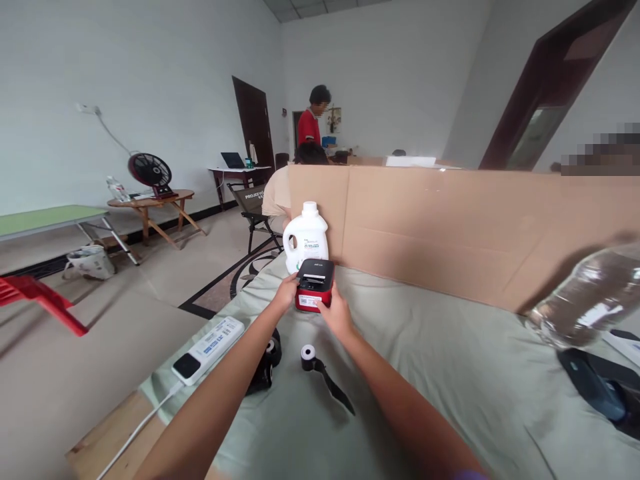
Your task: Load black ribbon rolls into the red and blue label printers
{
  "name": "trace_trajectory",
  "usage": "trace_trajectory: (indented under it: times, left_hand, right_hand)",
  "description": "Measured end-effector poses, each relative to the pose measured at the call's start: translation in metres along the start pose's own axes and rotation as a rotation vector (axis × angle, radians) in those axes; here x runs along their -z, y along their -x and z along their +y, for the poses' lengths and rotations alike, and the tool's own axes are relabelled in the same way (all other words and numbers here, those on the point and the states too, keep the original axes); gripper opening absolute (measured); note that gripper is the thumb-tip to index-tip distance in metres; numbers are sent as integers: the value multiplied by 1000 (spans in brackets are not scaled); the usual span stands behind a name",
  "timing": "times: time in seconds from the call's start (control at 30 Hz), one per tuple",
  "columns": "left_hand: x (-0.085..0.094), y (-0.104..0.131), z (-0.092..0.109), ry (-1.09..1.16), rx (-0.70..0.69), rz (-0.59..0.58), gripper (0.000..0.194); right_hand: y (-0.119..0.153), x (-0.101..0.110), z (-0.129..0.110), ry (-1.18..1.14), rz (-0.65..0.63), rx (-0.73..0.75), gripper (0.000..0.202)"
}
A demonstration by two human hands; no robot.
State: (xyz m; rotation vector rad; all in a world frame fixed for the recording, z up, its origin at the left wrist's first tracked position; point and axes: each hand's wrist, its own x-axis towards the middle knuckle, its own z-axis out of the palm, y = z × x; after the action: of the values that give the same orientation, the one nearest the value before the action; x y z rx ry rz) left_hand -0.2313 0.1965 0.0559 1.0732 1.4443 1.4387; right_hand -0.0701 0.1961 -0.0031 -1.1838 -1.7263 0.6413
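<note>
Red-and-black box-shaped label printer (314, 285) gripped between both hands on pale green cloth (450, 360).
Left hand (287, 293) and right hand (336, 313) fingers clasping its sides; white plastic jug (306, 237) just beyond fingertips.

White walls, dark doors (254, 120), pale floor; fan (149, 171) on wooden side table (150, 199).

Glossy red and black plastic on the small printer (314, 285); smooth white plastic on the jug (306, 239); matt, faintly creased grey-green cloth over the worktop (450, 360); dull brown corrugated cardboard on the partition (475, 227); clear shiny plastic on the bottle (585, 300); white plastic power strip (207, 349).
</note>
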Motion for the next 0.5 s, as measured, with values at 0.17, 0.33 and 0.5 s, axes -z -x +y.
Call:
trace_trajectory:
  times: [0.17,0.33,0.5]
  left_hand:
    - [11,5,8,-76,7,82,40]
    - [84,76,19,-338,-134,232,42]
    - [122,173,-16,-653,44,219,47]
  right_hand:
    - [12,10,12,-8,-80,-53,88]
    - [83,79,34,112,-247,-2,71]
    - [167,158,41,280,-328,88,58]
